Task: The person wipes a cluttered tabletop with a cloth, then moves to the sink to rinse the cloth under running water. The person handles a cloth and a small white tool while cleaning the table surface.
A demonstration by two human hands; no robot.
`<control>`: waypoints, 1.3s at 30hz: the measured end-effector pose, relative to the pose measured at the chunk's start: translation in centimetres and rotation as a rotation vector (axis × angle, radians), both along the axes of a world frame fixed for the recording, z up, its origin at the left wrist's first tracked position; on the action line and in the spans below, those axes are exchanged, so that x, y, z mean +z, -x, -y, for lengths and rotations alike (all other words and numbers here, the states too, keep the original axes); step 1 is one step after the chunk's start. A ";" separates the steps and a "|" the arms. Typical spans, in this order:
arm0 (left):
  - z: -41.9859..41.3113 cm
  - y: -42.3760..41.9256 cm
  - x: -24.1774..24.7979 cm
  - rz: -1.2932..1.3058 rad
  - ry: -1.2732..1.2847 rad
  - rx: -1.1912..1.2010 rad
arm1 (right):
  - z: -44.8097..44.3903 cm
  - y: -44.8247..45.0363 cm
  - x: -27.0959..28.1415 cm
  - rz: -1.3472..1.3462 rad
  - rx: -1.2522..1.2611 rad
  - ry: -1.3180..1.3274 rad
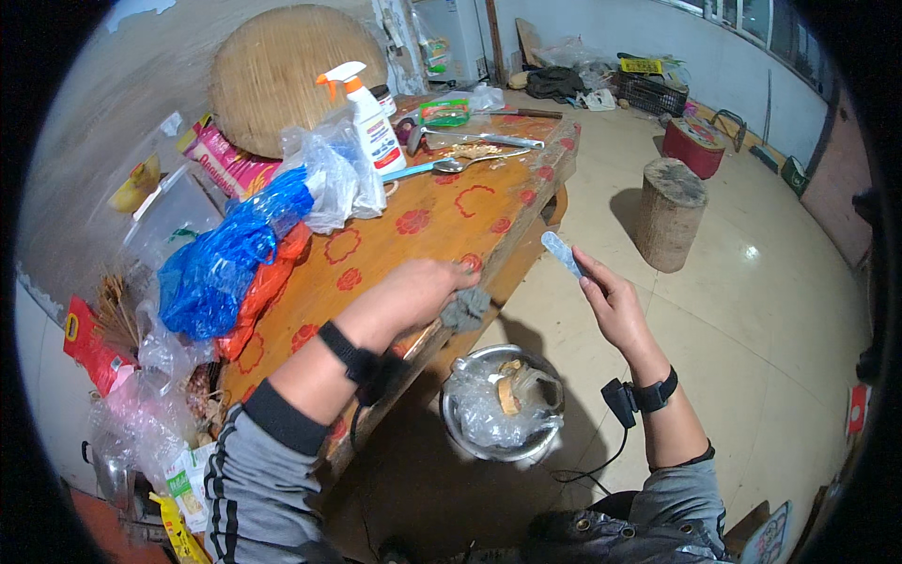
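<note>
My left hand (431, 287) is closed on a crumpled grey cloth (466, 310) at the long edge of a wooden table (394, 247) printed with red flowers. Some motion blur softens that hand. Over the floor, my right hand (614, 299) grips one end of a pale blue, flat strip with a rounded tip (560, 252); its exact kind is unclear. Below and between my hands stands a round metal basin (451, 430) lined with a clear plastic bag (486, 416), with a tan piece of something (507, 396) on it.
A spray bottle (373, 127), a ladle (479, 136) and a spoon (458, 166) lie or stand toward the table's far end. Blue (204, 275) and orange (264, 296) plastic bags line its left side. A log stump (671, 215) stands on the floor.
</note>
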State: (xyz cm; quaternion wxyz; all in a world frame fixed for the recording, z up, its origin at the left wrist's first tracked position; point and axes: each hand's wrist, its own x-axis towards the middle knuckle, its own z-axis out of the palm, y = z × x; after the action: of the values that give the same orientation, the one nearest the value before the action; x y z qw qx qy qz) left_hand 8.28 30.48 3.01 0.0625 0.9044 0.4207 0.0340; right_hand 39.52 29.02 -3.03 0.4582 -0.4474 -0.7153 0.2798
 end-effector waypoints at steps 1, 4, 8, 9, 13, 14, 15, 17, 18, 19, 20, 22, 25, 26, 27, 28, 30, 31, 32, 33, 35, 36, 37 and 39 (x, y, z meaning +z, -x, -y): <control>1.8 1.0 0.1 -0.010 0.020 0.026 | 0.2 0.3 0.2 0.010 0.006 -0.012; 6.5 3.7 -0.1 0.021 0.018 0.058 | 0.9 0.9 0.7 0.031 0.025 -0.040; 12.2 7.0 0.0 0.132 0.016 0.076 | 1.7 1.4 1.3 0.046 0.048 -0.014; 13.6 7.5 0.3 0.095 0.052 0.118 | 1.8 1.4 1.4 0.041 0.058 -0.028; 19.6 8.0 1.7 0.047 0.051 0.289 | 2.2 1.6 1.8 0.051 0.086 0.048; 20.7 7.9 2.1 0.039 0.057 0.307 | 2.3 1.7 1.8 0.049 0.091 0.061; 21.7 7.9 2.5 0.032 0.064 0.326 | 2.3 1.8 1.8 0.048 0.099 0.074; 23.5 8.1 3.0 0.010 0.085 0.374 | 2.4 1.9 1.7 0.059 0.100 0.076; 24.4 8.3 3.1 -0.006 0.103 0.406 | 2.5 2.0 1.6 0.071 0.097 0.068; 25.3 8.5 3.2 -0.012 0.102 0.424 | 2.6 2.1 1.5 0.081 0.087 0.064; 26.2 8.7 3.2 -0.019 0.115 0.448 | 2.7 2.2 1.4 0.079 0.113 0.005; 28.0 9.1 3.3 -0.038 0.106 0.469 | 2.9 2.2 1.3 0.089 0.133 0.020; 30.8 9.3 3.6 0.019 0.117 0.550 | 3.1 2.2 1.3 0.073 0.151 0.043; 31.4 9.5 3.8 0.053 0.154 0.608 | 3.1 2.2 1.3 0.073 0.156 0.031; 32.0 9.8 3.9 0.071 0.185 0.658 | 3.2 2.3 1.2 0.072 0.160 0.020; 32.4 10.1 4.1 0.086 0.212 0.698 | 3.3 2.4 1.2 0.058 0.156 0.095; 32.5 11.0 4.1 0.377 0.183 0.945 | 3.5 2.9 1.0 0.081 0.169 0.083; 32.5 11.5 4.0 0.547 0.157 1.082 | 3.6 3.4 0.9 0.080 0.154 0.116; 32.5 11.9 3.8 0.887 0.155 1.133 | 3.8 3.8 0.7 0.063 0.203 0.100; 32.3 12.3 3.5 1.259 0.140 1.170 | 4.0 4.3 0.6 0.054 0.220 0.109; 32.3 13.2 2.9 1.768 0.114 1.058 | 4.6 5.2 0.5 0.067 0.242 0.170; 32.2 13.5 2.7 1.893 0.113 0.936 | 4.8 5.6 0.5 0.070 0.283 0.152; 32.2 13.9 2.5 2.010 0.113 0.804 | 5.1 5.9 0.5 0.076 0.306 0.164; 32.5 14.4 2.3 2.083 0.157 0.735 | 5.7 6.6 0.7 0.083 0.348 0.201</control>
State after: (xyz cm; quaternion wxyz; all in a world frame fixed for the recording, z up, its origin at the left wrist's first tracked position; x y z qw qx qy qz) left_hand -6.15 -2.02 5.35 0.4292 0.2472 0.4062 0.7679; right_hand 32.95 23.34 -2.34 0.3259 -0.3717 -0.7687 0.4059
